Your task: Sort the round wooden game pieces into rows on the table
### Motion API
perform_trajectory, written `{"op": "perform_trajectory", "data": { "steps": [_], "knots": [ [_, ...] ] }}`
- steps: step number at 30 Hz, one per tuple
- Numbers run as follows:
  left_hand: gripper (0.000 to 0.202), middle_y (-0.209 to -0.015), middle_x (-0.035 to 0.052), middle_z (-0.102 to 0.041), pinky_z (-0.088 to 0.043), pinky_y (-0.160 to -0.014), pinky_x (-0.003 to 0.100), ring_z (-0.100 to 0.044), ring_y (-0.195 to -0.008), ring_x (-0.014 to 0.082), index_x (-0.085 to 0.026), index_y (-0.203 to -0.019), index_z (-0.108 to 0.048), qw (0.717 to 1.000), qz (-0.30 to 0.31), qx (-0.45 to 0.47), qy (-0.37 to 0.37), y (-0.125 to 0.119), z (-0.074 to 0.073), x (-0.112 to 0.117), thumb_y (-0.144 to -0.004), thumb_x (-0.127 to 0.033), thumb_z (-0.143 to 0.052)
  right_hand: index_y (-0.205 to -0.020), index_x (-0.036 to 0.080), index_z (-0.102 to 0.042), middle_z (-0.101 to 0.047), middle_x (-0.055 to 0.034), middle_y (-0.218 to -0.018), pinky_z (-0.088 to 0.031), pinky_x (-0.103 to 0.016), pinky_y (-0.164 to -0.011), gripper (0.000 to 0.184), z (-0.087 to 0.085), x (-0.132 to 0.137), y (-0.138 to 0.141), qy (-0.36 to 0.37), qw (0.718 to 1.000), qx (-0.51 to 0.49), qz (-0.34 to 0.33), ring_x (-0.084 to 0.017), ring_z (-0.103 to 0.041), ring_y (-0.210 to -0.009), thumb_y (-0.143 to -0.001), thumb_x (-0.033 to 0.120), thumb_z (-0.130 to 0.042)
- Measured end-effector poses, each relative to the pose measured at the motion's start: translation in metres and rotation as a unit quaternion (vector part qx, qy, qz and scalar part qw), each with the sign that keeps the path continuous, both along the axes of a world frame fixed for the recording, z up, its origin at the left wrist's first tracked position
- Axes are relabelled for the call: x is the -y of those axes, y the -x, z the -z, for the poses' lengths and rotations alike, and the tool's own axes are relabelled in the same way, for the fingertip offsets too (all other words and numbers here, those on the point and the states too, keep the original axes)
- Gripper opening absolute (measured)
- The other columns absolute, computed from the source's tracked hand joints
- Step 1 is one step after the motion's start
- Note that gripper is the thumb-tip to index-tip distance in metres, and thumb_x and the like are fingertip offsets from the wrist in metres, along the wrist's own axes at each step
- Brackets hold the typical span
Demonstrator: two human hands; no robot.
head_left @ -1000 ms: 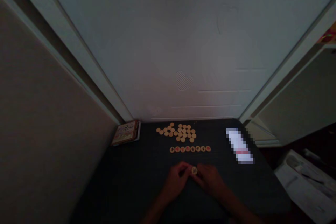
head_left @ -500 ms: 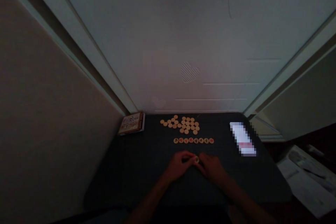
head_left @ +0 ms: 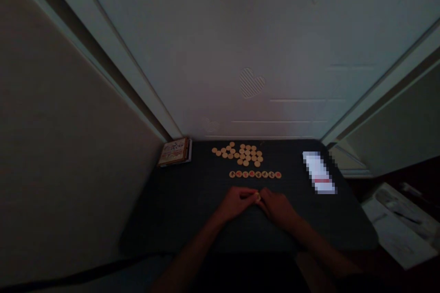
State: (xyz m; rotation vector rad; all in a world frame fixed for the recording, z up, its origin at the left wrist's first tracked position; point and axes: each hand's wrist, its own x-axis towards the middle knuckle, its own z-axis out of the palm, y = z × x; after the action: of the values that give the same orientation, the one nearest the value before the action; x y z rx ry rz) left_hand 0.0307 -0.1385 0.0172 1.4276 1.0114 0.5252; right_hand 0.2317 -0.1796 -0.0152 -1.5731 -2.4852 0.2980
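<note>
Left hand (head_left: 236,203) and right hand (head_left: 277,207) pinch a disc (head_left: 258,197) between their fingertips (head_left: 255,192), inward from the desk's (head_left: 185,206) near edge.

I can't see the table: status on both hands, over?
Left hand, right hand: both on one round piece. Row of eight pieces just beyond. Loose pieces farther back.

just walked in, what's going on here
A person is holding one small, round, tan disc between the fingertips of the left hand and the right hand, above a dark, rounded-corner table. Just beyond the hands lies a straight row of eight round tan discs with red or dark markings. Farther back is a loose cluster of plain round tan discs, with a flat, rectangular, brown-and-cream stack to its left.
</note>
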Motion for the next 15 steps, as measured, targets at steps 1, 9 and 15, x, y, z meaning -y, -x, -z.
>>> {"op": "perform_trajectory", "data": {
  "steps": [1,9,15],
  "knots": [
    [0.039,-0.110,0.0056,-0.078,-0.054,-0.095,0.038,-0.072,-0.103,0.0257,-0.018,-0.110,-0.076,1.000,0.001,-0.004,0.002,0.000,0.000,0.000,-0.086,-0.047,-0.066,-0.102,0.020,-0.056,-0.068,-0.0039,-0.094,-0.043,-0.025,-0.060,0.022,-0.001,0.000,0.000,0.003,1.000,0.003,-0.004,-0.016,-0.068,-0.074,-0.105,0.038,-0.042],
    [0.038,-0.111,0.0050,-0.077,-0.054,-0.094,0.036,-0.072,-0.103,0.0245,-0.019,-0.112,-0.075,1.000,0.027,0.013,-0.008,0.000,-0.003,0.002,-0.088,-0.047,-0.062,-0.107,0.020,-0.059,-0.067,-0.0054,-0.100,-0.044,-0.024,-0.062,0.023,-0.011,-0.001,0.001,0.012,0.999,0.028,-0.024,-0.016,-0.068,-0.079,-0.106,0.035,-0.042],
    [0.039,-0.096,0.0069,-0.079,-0.056,-0.086,0.033,-0.074,-0.089,0.0208,-0.016,-0.110,-0.073,0.999,-0.014,-0.025,-0.021,0.014,-0.007,-0.002,-0.088,-0.046,-0.064,-0.108,0.022,-0.060,-0.067,-0.0038,-0.099,-0.040,-0.024,-0.057,0.021,-0.014,-0.003,0.003,0.005,0.997,0.059,-0.042,-0.015,-0.066,-0.074,-0.105,0.027,-0.040]
  ]
}}
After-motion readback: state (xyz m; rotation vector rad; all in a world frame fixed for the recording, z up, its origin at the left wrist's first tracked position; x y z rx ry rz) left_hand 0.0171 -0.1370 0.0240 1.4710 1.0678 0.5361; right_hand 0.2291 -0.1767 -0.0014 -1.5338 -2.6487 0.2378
